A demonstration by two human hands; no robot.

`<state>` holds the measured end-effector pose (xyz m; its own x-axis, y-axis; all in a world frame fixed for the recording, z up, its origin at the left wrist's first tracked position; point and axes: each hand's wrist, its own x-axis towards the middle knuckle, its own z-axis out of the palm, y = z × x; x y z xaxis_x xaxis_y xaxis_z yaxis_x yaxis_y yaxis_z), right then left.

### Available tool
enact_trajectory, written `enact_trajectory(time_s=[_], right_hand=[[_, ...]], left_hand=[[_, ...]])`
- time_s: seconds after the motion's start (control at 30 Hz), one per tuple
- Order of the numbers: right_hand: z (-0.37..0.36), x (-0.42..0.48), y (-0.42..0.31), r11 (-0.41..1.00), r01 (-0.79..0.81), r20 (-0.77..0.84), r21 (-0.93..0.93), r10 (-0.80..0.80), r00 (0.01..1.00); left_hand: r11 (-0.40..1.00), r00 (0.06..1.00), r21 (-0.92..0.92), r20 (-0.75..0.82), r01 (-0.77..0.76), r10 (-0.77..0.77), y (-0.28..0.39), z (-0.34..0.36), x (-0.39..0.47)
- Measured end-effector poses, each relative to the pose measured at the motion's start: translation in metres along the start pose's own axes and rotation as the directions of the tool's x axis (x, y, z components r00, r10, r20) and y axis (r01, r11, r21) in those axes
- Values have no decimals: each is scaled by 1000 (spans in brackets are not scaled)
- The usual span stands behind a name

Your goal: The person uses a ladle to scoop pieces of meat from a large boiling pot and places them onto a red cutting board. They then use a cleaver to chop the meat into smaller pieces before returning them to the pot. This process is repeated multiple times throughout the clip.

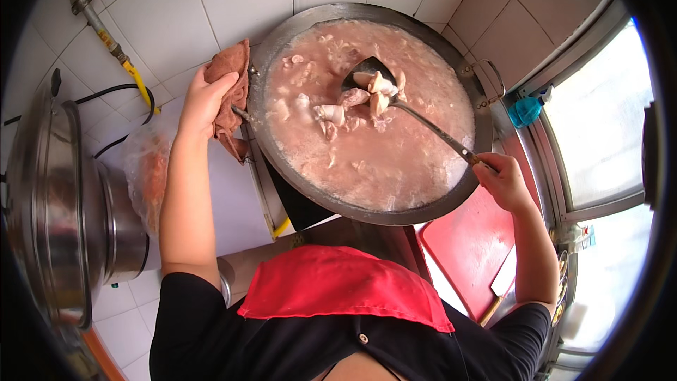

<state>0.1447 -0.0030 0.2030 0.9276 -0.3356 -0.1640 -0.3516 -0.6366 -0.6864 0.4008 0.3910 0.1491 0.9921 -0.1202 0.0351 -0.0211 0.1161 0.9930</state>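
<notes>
A wide metal wok (pixel 365 218) stands before me, filled with cloudy pinkish liquid (pixel 381 164) and pieces of pale meat. My left hand (pixel 203 98) grips a folded brown cloth (pixel 231 66) at the wok's left handle, which is mostly covered by it. In my right hand (pixel 502 177) is the wooden end of a long-handled wok spatula (pixel 433 129). Its dark blade lies at the liquid's surface near the middle of the wok, with several meat pieces (pixel 378 87) on and beside it.
A red cutting board (pixel 476 241) with a cleaver (pixel 503 275) lies at the right. Beyond it are windows and a blue spray bottle (pixel 526 111). Left stand a large steel pot (pixel 50 211) and a plastic bag (pixel 151 180). A yellow gas hose (pixel 138 84) runs along the tiled wall.
</notes>
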Motion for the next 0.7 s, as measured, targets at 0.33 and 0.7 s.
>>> enact_trajectory(time_s=[0.33, 0.7], right_hand=[[-54, 2, 10, 658, 103, -280, -746, -451, 848], [-88, 78, 8, 503, -70, -245, -862, -292, 925]], left_hand=[[1000, 1000, 14, -1, 14, -14, 5, 3, -4], [999, 1000, 39, -12, 4, -4, 6, 5, -5]])
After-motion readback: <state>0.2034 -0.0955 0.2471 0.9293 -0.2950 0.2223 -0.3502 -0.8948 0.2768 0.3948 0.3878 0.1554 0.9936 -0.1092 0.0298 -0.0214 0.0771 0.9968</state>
